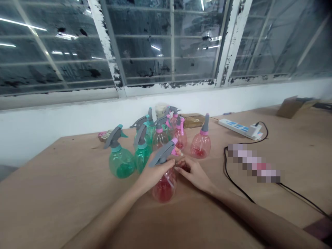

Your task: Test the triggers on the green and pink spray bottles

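Observation:
A pink spray bottle (164,188) with a grey trigger head (163,153) stands on the wooden table (64,193) right in front of me. My left hand (153,173) is wrapped round its neck and upper body. My right hand (193,174) rests beside the bottle on the right, fingers stretched toward its neck and touching it. Behind stand a group of green spray bottles (120,160) and several pink ones (201,143).
A white power strip (240,128) lies at the back right, its black cable (233,180) looping across the table. A cardboard piece (293,105) sits far right. A brown packet (193,120) and a pale cup (160,110) stand behind the bottles, below the window wall.

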Demonstrator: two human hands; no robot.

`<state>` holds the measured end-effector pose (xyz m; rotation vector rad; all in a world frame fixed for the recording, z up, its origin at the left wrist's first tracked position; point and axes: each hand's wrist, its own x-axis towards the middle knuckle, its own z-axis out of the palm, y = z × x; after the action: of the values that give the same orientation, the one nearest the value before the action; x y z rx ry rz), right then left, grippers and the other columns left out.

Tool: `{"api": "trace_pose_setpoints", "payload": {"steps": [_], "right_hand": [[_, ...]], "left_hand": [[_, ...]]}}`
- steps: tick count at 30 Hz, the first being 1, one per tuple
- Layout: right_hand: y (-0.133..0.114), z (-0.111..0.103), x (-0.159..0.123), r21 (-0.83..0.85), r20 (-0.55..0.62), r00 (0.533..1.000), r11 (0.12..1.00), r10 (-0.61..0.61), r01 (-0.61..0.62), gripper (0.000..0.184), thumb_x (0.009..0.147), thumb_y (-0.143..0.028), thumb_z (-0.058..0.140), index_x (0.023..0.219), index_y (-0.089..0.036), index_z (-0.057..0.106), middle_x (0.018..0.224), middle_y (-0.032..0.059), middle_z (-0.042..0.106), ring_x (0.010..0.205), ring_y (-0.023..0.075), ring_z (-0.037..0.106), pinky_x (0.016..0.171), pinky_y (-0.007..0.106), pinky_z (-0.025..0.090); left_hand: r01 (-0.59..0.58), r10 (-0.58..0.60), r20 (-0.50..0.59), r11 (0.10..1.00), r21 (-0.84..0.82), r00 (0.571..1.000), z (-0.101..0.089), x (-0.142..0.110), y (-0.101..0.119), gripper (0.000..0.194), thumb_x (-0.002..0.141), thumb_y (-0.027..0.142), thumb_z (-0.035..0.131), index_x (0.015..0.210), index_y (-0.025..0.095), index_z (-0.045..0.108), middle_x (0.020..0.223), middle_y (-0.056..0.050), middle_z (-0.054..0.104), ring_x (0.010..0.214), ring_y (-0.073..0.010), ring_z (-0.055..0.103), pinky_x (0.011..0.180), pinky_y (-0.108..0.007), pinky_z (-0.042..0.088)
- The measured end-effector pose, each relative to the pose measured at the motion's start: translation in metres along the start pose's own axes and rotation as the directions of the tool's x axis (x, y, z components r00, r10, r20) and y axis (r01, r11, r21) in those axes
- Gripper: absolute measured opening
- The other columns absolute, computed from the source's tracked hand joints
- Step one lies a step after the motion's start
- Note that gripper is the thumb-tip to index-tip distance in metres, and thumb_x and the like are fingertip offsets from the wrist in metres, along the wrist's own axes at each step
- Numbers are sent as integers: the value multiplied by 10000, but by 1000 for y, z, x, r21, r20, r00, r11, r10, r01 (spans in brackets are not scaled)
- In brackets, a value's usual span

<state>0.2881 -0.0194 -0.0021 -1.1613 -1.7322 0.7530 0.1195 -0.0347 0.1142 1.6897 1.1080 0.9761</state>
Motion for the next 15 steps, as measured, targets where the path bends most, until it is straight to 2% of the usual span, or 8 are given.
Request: {"api": "trace_pose_setpoints", "payload": {"steps": [5, 8, 12, 15], "right_hand": [[1, -1, 1, -2, 12, 999, 999, 33, -33, 116, 816, -279, 568, 892, -190, 572, 867, 39, 664, 802, 172, 623, 734, 316, 477], [3, -1, 3, 20, 14, 998, 998, 59, -60, 117, 814, -275, 565, 893, -189, 566, 859, 39, 664, 796, 175, 623, 730, 320, 477], [7, -1, 5, 76, 12, 996, 993, 92, -92, 132, 813, -300, 565, 881, -187, 562, 857, 37, 660, 803, 176, 624, 744, 326, 474], [10, 0, 6, 111, 7, 994, 988, 108, -108, 142, 808, -316, 572, 866, -187, 558, 832, 30, 654, 785, 171, 622, 741, 327, 474]], "left_hand": [[-48, 51, 51, 997, -56, 997, 1, 0, 0, 93, 722, 288, 619, 788, 225, 637, 774, 9, 669, 785, -193, 630, 752, -302, 493], [-13, 16, 55, 998, -54, 998, 1, -2, 0, 167, 734, 314, 627, 876, 228, 647, 829, -2, 691, 844, -205, 643, 791, -314, 495], [50, -50, -1, 997, -52, 999, 2, -4, 0, 331, 736, 323, 645, 1045, 213, 611, 969, -33, 686, 944, -211, 629, 832, -320, 484], [51, -52, 42, 999, 18, 998, 1, -5, 2, 256, 769, 339, 614, 990, 212, 629, 930, -26, 685, 938, -214, 623, 786, -307, 488]]}}
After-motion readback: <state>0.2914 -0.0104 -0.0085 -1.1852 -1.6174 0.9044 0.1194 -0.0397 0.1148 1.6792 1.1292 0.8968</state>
